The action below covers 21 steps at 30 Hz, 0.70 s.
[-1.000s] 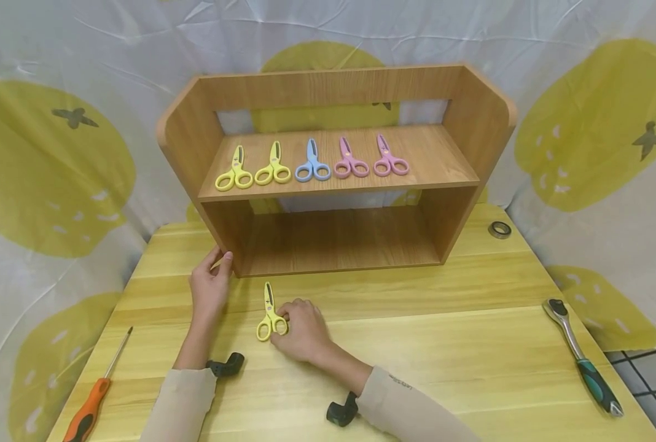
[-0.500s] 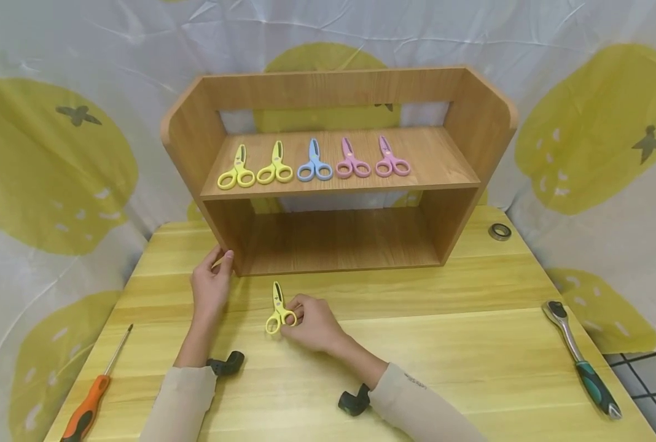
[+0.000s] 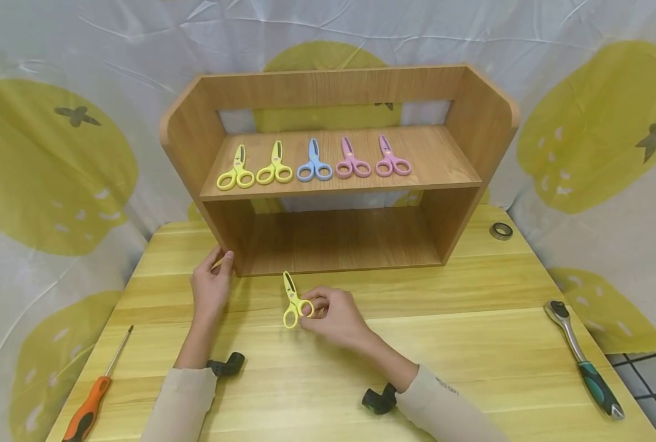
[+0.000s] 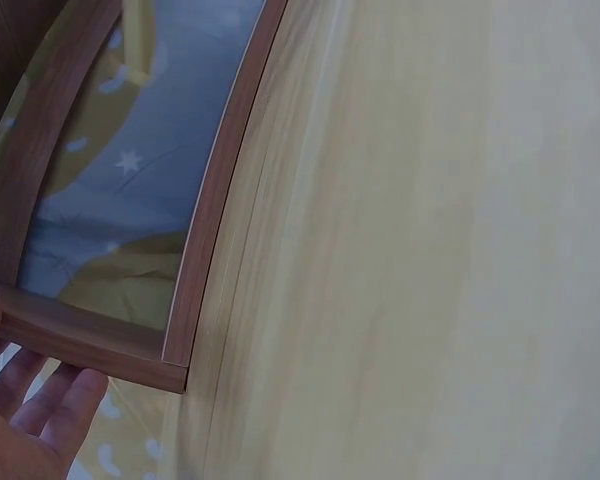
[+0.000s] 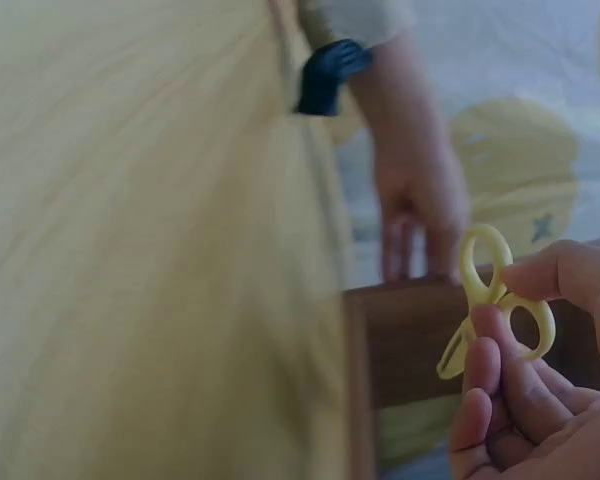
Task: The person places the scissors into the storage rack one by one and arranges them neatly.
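Note:
In the head view my right hand (image 3: 336, 316) pinches a pair of yellow scissors (image 3: 293, 299) by one handle loop. The blades point toward the wooden shelf (image 3: 339, 187). From the right wrist, the same scissors (image 5: 485, 250) show between thumb and fingertips, held up off the table. My left hand (image 3: 212, 279) grips the shelf's lower left side, thumb at the front edge and fingers along the outside. That side panel (image 4: 90, 345) crosses the left wrist view. On the upper board lie two yellow scissors (image 3: 236, 172), one blue pair (image 3: 314, 166) and two pink pairs (image 3: 352, 162), in a row.
An orange-handled screwdriver (image 3: 93, 399) lies at the table's left. A ratchet wrench (image 3: 582, 356) lies at the right, and a roll of tape (image 3: 501, 231) sits behind it. Fruit-patterned cloth (image 3: 46, 166) hangs behind the table.
The right hand has carried the yellow scissors rightward and slightly toward the shelf, their tip now tilted more to the left. The left hand and the row of scissors stay put.

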Each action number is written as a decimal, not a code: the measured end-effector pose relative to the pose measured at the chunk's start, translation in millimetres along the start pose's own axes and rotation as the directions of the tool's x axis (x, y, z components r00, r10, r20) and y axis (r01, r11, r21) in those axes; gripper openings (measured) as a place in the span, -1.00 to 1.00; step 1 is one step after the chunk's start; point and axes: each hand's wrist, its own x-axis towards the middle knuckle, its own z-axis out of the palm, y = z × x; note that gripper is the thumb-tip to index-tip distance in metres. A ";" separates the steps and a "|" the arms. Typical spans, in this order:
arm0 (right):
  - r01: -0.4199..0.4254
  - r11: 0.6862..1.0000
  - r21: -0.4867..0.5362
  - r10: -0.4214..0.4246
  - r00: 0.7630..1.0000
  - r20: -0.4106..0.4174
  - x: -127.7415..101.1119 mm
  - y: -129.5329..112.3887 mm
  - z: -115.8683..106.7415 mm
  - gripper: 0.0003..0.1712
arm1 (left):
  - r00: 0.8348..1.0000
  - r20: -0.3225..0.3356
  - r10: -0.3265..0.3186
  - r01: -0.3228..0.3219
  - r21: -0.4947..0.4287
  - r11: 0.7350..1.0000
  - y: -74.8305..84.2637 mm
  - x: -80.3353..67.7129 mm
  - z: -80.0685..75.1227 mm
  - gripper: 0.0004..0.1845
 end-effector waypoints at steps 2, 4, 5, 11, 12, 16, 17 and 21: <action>0.032 0.999 0.004 -0.032 0.999 -0.004 -6.6 -12.2 -11.0 -0.61 | 1.000 -0.011 0.000 0.000 0.004 1.000 -0.4 0.4 0.6 -0.45; 0.078 0.997 0.002 -0.078 0.997 -0.011 -13.0 -25.0 -22.7 -0.62 | 1.000 -0.018 -0.001 0.001 0.003 1.000 -0.3 0.5 1.4 -0.45; 0.102 0.995 -0.001 -0.102 0.995 -0.014 -16.4 -31.8 -29.0 -0.62 | 1.000 -0.022 -0.001 0.001 0.001 1.000 0.1 0.6 1.7 -0.46; 0.240 0.971 -0.018 -0.241 0.970 -0.045 -33.4 -66.7 -65.6 -0.59 | 1.000 -0.018 -0.015 0.015 -0.019 1.000 1.7 0.5 3.1 -0.45; 0.261 0.965 -0.018 -0.261 0.964 -0.055 -35.4 -71.7 -72.1 -0.59 | 1.000 -0.015 -0.017 0.017 -0.026 1.000 1.7 0.7 3.4 -0.45; 0.341 0.940 -0.029 -0.342 0.933 -0.108 -41.2 -90.9 -100.9 -0.56 | 1.000 -0.010 -0.024 0.023 -0.042 0.999 1.5 1.0 3.8 -0.45; 0.356 0.934 -0.030 -0.357 0.926 -0.126 -41.8 -94.9 -108.8 -0.55 | 1.000 -0.009 -0.025 0.025 -0.041 0.999 1.7 0.9 3.6 -0.45; 0.392 0.919 -0.033 -0.390 0.898 -0.205 -39.0 -106.6 -142.0 -0.50 | 1.000 -0.013 -0.028 0.028 -0.028 0.999 1.9 0.2 2.3 -0.46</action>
